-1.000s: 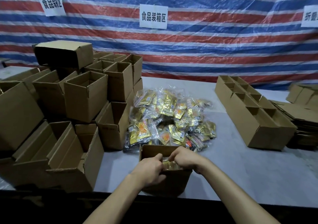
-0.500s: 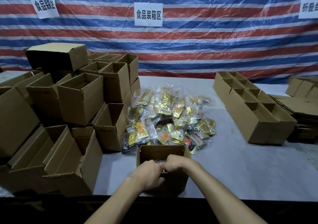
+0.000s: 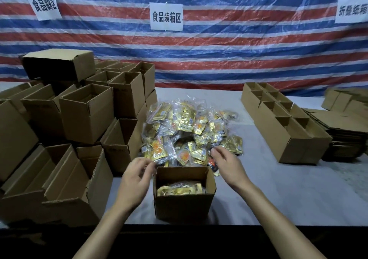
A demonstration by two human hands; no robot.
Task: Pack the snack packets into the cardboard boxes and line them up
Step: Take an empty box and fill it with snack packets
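A small open cardboard box (image 3: 184,207) stands at the table's near edge, with gold snack packets (image 3: 180,189) lying inside it. Just behind it spreads a heap of gold and clear-wrapped snack packets (image 3: 189,131). My left hand (image 3: 137,176) hovers at the box's left rim, fingers apart and holding nothing. My right hand (image 3: 227,164) is raised to the right of the box, fingers spread over the near edge of the heap, also without anything in it.
Several open cardboard boxes (image 3: 85,115) are stacked on the left. A row of lined-up boxes (image 3: 286,131) runs along the right, with flat folded cartons (image 3: 346,131) beyond. A striped tarp with paper signs (image 3: 166,16) hangs behind the grey table (image 3: 288,195).
Both hands were together inside the box pressing packets down. They have now lifted out and moved apart, the left to the box's left rim, the right toward the heap.
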